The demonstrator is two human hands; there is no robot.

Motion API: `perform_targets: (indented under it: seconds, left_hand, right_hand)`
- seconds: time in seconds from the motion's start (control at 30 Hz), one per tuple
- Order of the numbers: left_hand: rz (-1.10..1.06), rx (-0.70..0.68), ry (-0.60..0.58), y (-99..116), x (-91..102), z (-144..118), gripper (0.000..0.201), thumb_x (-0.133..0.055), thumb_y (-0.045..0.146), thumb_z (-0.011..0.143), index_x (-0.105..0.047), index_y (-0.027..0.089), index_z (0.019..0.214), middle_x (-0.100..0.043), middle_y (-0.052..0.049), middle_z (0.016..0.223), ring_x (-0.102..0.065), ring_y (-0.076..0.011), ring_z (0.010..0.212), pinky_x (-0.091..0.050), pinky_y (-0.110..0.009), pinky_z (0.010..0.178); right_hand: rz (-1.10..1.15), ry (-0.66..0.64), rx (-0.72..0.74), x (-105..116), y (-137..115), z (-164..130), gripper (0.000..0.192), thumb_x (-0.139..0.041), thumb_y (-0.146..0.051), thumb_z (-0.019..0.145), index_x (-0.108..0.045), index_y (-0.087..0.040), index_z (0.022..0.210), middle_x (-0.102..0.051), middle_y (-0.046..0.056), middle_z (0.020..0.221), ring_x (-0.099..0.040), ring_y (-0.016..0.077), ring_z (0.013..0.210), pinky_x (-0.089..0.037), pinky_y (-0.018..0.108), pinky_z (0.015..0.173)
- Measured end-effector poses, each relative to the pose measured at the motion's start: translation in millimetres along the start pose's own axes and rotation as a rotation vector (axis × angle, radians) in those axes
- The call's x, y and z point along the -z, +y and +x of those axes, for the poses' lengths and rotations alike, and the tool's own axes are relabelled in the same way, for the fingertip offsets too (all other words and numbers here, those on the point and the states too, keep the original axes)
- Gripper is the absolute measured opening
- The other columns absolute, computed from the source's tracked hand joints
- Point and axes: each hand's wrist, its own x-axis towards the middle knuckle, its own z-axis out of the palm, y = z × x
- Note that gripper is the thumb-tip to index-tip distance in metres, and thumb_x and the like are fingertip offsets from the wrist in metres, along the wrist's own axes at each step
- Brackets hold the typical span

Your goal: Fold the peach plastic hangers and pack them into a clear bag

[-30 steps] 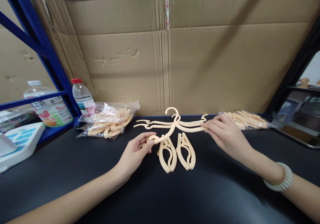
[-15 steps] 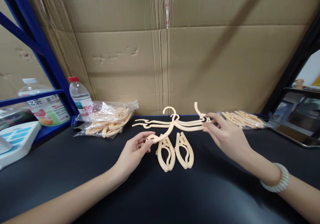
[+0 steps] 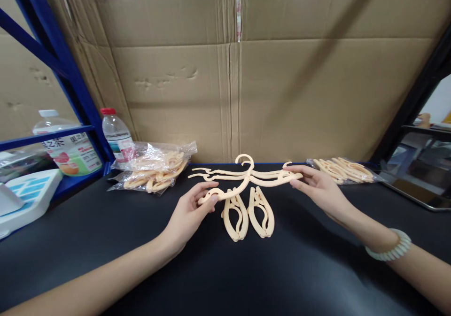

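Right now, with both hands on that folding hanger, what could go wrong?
1. The hanger is thin plastic, pinched at both ends by the left hand and right hand; uneven force might bend or snap an arm.
2. The two loose clips lie just beneath it; a dropped arm or sweeping wrist could knock them askew.
3. The bagged hangers lie close to the right hand and could be nudged toward the table's far edge.

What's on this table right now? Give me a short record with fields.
left hand: grips the lower end of a peach hanger piece
right hand: holds the right end of the hanger arms
clips: two, side by side on the black table
bags: hanger parts, left and right
bottles: far left
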Motion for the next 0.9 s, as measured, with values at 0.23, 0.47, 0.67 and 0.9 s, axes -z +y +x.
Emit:
perform_targets:
  seconds: [0.23,0.47,0.67,0.9]
  left_hand:
    - [-0.102,0.017,-0.022,3.8,-5.2,-7.4,0.035,-0.071,0.036,0.074,-0.062,0.018,0.104,-0.060,0.001,0.075,-0.057,-0.0136,0.069,-0.048,-0.028,0.073]
    - [-0.160,0.026,-0.211,8.2,-17.8,-20.0,0.036,-0.072,0.033,0.075,-0.058,0.017,0.104,-0.061,-0.001,0.079,-0.057,-0.0136,0.070,-0.050,-0.025,0.065]
    - [-0.148,0.007,-0.280,10.0,-20.6,-24.7,0.024,-0.070,0.034,0.077,-0.060,0.016,0.090,-0.064,-0.004,0.083,-0.060,-0.0150,0.070,-0.052,-0.027,0.063]
    - [-0.181,0.021,-0.245,13.3,-22.4,-29.8,0.024,-0.074,0.032,0.073,-0.060,0.017,0.084,-0.066,-0.005,0.083,-0.062,-0.0188,0.078,-0.054,-0.031,0.069]
  right_hand:
    - [0.283,-0.067,-0.128,-9.4,-7.8,-5.5,0.035,-0.065,-0.034,0.079,-0.059,-0.021,0.111,-0.066,0.008,0.096,-0.063,0.0191,0.084,-0.054,0.035,0.076]
    - [0.350,-0.372,-0.178,-37.0,-33.0,-24.4,0.028,-0.066,-0.037,0.082,-0.060,-0.018,0.102,-0.068,0.006,0.091,-0.064,0.0175,0.082,-0.052,0.031,0.075]
    - [0.128,-0.540,-0.175,-50.7,-48.3,-41.4,0.021,-0.066,-0.036,0.082,-0.060,-0.016,0.088,-0.061,-0.001,0.068,-0.054,0.0099,0.056,-0.045,0.021,0.053]
    - [0.149,-0.459,-0.211,-55.1,-47.9,-43.5,0.021,-0.063,-0.038,0.082,-0.060,-0.017,0.084,-0.061,-0.001,0.065,-0.051,0.0083,0.047,-0.044,0.019,0.045]
